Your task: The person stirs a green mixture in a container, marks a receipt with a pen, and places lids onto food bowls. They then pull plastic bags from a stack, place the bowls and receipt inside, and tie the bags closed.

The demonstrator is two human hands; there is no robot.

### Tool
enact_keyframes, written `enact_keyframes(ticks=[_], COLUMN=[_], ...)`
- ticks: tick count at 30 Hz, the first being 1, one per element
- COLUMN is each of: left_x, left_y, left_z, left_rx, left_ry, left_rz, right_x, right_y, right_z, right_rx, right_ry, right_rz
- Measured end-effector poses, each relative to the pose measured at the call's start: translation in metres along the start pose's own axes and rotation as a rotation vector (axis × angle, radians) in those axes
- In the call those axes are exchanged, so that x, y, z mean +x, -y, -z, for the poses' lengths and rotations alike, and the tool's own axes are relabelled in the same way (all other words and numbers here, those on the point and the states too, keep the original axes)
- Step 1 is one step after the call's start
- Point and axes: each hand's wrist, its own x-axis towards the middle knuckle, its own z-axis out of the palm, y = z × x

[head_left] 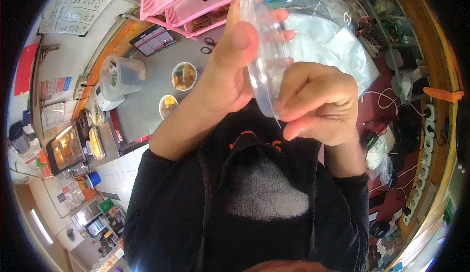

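Clear round plastic lid [264,71] held edge-on between two hands, in front of the torso.
The left hand [227,61] is partly open, its fingers spread behind the lid and its thumb in front; the right hand [325,98] pinches the lower rim, firmness indeterminable. A slack pinch could let the smooth rim slip; uneven pulling could bend it; any nested layers could separate abruptly. On the grey table [157,69], two round white-rimmed bowls [184,76] contain brown, orange and yellow food; a translucent plastic tub [128,79] at left contains something green.
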Motion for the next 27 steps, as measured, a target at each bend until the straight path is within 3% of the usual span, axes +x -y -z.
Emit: enact_keyframes(ticks=[2,21,23,27], left_x=[0.002,0.002,-0.002,0.009], left_y=[-0.005,-0.003,-0.002,0.016], left_z=[0.003,-0.002,-0.012,0.002], left_rx=[-0.185,-0.125,-0.167,0.003], left_ry=[-0.011,-0.034,-0.047,-0.041], left_rz=[0.133,0.176,0.033,0.06], right_x=[-0.001,-0.003,-0.004,-0.003], right_y=[-0.002,-0.006,-0.005,0.004], right_z=[-0.001,-0.001,0.0,0.001], right_rx=[0.01,-0.004,-0.056,-0.351], right_ry=[-0.021,-0.066,-0.086,-0.072], right_rz=[-0.011,-0.014,-0.01,0.014])
